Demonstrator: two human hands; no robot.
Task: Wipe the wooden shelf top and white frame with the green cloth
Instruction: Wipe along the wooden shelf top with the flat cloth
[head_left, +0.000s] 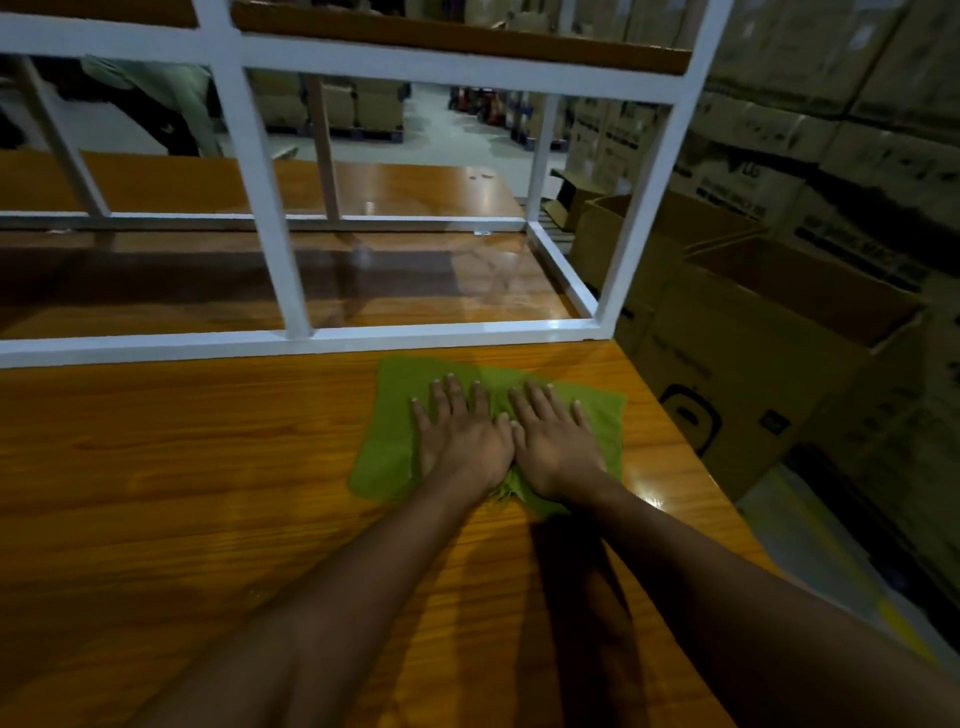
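Two broad things fill the space before the person: the glossy orange-brown wooden shelf top, running wide and flat like a bench, and the white-painted metal frame of square tubing that stands on it, its bottom rail lying across the wood just beyond the hands. Stacks of brown cardboard boxes crowd the right side, close to the shelf's edge.

On the wood, near the right-hand corner and just short of the frame's bottom rail, lies the green cloth, opened out nearly flat with a bunched fold at its near edge. It seems spread this way so that as much fabric as possible meets the surface in one pass.

Both hands rest palm-down on top of it, side by side with thumbs touching. The left hand covers the cloth's middle; the right hand covers its right part. The fingers are stretched out and slightly fanned, pointing toward the frame, flat against the fabric, not pinching or gripping anything. The cloth lies wholly beneath them, its margins showing to the left, ahead of the fingertips and at the right. I take this for a pressing hold, arms straight, weight carried down through the palms so the cloth can slide without crumpling.
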